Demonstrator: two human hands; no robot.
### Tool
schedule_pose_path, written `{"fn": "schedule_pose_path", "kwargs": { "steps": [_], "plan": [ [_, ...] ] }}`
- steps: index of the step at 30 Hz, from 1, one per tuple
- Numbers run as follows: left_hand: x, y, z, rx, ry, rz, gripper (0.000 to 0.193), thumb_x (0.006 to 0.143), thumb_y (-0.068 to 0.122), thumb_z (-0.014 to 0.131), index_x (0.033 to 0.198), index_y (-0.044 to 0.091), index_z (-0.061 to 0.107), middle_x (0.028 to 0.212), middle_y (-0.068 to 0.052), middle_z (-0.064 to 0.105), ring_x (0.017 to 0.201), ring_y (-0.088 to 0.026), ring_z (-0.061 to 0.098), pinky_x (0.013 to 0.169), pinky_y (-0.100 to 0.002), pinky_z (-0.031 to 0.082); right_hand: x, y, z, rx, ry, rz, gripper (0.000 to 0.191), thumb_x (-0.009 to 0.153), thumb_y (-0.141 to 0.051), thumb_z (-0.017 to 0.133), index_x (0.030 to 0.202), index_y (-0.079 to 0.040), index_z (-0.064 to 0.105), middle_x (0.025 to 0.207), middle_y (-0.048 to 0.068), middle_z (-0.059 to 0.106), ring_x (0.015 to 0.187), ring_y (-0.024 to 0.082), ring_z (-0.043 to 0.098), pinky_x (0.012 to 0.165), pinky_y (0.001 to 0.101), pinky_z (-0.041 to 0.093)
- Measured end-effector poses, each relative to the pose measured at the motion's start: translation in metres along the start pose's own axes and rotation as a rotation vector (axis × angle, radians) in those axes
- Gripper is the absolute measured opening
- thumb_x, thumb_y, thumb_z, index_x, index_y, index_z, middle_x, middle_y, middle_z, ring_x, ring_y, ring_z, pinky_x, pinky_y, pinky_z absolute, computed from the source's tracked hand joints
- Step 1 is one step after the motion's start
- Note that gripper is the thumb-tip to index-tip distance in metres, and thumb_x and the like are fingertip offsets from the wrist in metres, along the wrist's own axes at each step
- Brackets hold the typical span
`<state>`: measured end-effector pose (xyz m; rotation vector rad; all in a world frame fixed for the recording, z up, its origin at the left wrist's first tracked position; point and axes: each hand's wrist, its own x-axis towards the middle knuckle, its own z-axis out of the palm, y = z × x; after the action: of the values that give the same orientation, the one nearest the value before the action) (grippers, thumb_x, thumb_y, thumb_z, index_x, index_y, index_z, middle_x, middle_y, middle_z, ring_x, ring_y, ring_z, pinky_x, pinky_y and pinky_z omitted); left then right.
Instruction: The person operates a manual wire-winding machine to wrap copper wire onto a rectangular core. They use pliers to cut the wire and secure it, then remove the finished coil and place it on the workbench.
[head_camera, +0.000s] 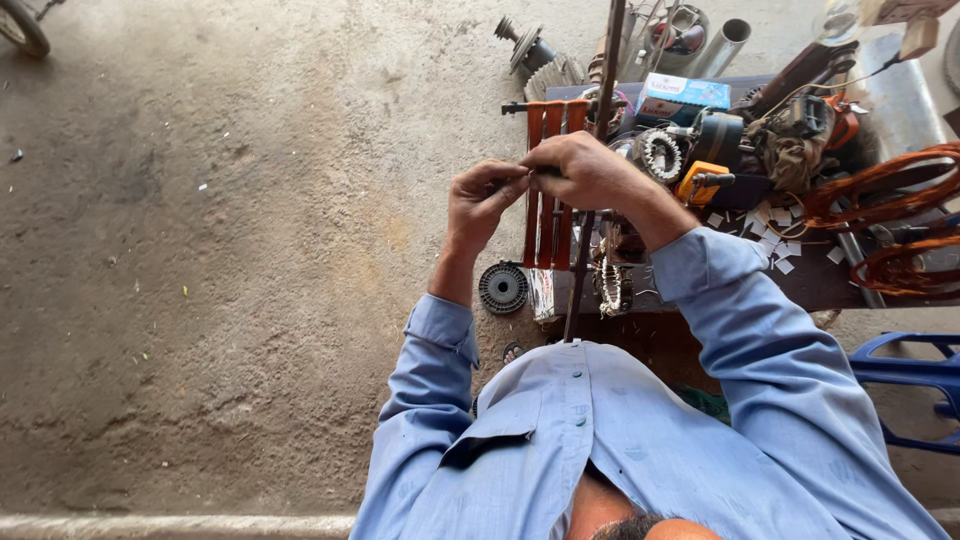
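both hands — left hand (482, 200), right hand (583, 170) — pinch together at a thin dark upright metal rod (598, 130), orange slatted winding frame (549, 190) just beneath.

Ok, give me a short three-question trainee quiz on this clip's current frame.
1. True or false: the left hand and right hand meet in front of the orange slats.
2. What lies on the floor below the left hand? A) round ribbed disc B) hammer C) cup
3. What colour is the chair at the right edge?

Key: 1 true; 2 A; 3 blue.
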<state>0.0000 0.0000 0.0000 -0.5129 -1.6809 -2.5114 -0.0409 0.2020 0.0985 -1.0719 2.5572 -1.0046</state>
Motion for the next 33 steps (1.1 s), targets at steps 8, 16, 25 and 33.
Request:
{"fn": "schedule_pose_path", "kwargs": {
  "steps": [8,16,25,33],
  "plan": [
    [0.017,0.037,-0.004,0.612,-0.198,0.317,0.015,0.083,0.010,0.089,0.094,0.015,0.080,0.094,0.004,0.071,0.086,-0.008,0.060,0.064,-0.022,0.046,-0.005,-0.002,-0.012,0.006,-0.018,-0.073,0.018,0.088,-0.009,0.077,0.105,-0.004,0.077,0.094,0.011,0.074,0.085,0.026,0.072,0.075,0.0390,0.059],
    [0.007,0.019,0.005,0.323,-0.043,-0.020,0.036,0.094,0.020,0.078,0.128,0.014,0.066,0.101,0.002,0.076,0.078,-0.004,0.064,0.063,-0.020,0.051,-0.012,-0.008,-0.009,-0.270,0.301,-0.194,0.011,0.091,-0.010,0.082,0.097,-0.004,0.077,0.087,0.008,0.067,0.082,0.024,0.069,0.070,0.0382,0.058],
    [0.010,-0.003,0.006,-0.005,0.042,-0.111,0.020,0.100,0.008,0.072,0.118,0.000,0.075,0.098,-0.006,0.078,0.080,-0.006,0.065,0.068,-0.020,0.050,-0.015,-0.019,-0.001,-0.395,0.440,-0.340,0.012,0.090,-0.011,0.082,0.100,-0.006,0.077,0.090,0.006,0.066,0.088,0.025,0.069,0.075,0.0376,0.059],
    [0.007,-0.016,0.001,-0.029,0.218,0.003,0.011,0.093,-0.002,0.069,0.100,0.004,0.076,0.096,-0.004,0.074,0.074,-0.004,0.061,0.059,-0.019,0.050,-0.043,0.004,0.001,-0.502,0.473,-0.270,0.018,0.098,-0.021,0.084,0.094,-0.006,0.077,0.083,0.006,0.068,0.077,0.017,0.064,0.071,0.0339,0.059]
  ]
}}
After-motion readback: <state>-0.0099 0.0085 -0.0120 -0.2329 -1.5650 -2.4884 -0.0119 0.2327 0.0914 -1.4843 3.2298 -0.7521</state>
